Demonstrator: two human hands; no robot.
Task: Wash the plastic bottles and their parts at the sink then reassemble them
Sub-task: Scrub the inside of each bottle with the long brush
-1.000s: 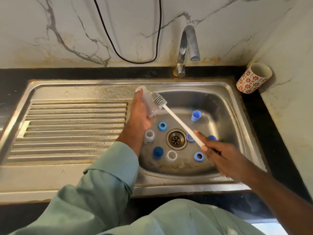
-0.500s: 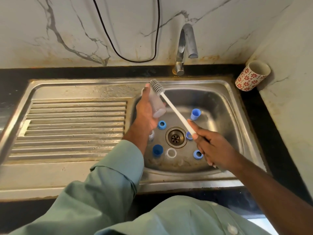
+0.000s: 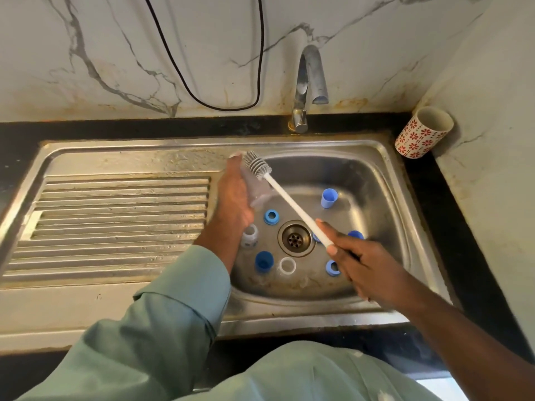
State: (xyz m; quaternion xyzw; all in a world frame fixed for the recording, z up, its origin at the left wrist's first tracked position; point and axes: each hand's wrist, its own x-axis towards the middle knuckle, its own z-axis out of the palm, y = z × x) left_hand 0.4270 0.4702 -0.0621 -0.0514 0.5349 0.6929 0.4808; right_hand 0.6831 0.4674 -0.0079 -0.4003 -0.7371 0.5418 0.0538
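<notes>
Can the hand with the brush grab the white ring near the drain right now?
Probably not yet. The right hand hovers close to the white ring with nothing between them, but its grip is wrapped round the brush handle, so it would need to let go first.

Your stainless steel sink (image 3: 385,180) holds the loose parts around its drain (image 3: 296,238): a blue ring (image 3: 271,216), a pale blue cap (image 3: 329,198), a clear bottle neck (image 3: 250,235), a dark blue cap (image 3: 264,261) and a white ring (image 3: 287,265); a patterned cup (image 3: 423,131) stands on the black counter (image 3: 463,215) beside it
</notes>
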